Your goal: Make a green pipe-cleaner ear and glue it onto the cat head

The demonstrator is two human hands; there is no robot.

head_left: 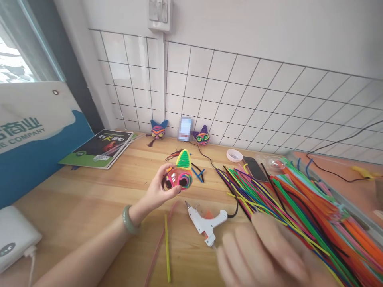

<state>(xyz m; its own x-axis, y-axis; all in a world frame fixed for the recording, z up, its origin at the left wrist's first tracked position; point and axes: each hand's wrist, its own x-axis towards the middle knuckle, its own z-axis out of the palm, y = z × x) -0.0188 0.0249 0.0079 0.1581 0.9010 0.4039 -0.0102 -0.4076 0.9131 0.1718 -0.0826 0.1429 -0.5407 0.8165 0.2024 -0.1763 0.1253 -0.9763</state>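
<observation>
Between its thumb and fingers, my left hand (160,187) grips a small round figure (186,180) with coloured pipe-cleaner rings, dark round spots and one upright green ear edged in yellow. My right hand (254,251) is at the lower right, blurred, with its fingers curled; whether it holds anything is hidden. Just beyond its fingers lies a white glue gun (206,221), nozzle toward the upper left. A yellow pipe cleaner (167,247) and a pink one (155,255) lie on the wooden table (119,199) below the figure.
Many pipe cleaners (299,207) spread over the right side. Two finished-looking figures (158,130) stand by the wall around a phone (185,129). A pink bowl (234,155) and dark phone (255,169) lie behind. At left are a book (101,147) and white device (18,239).
</observation>
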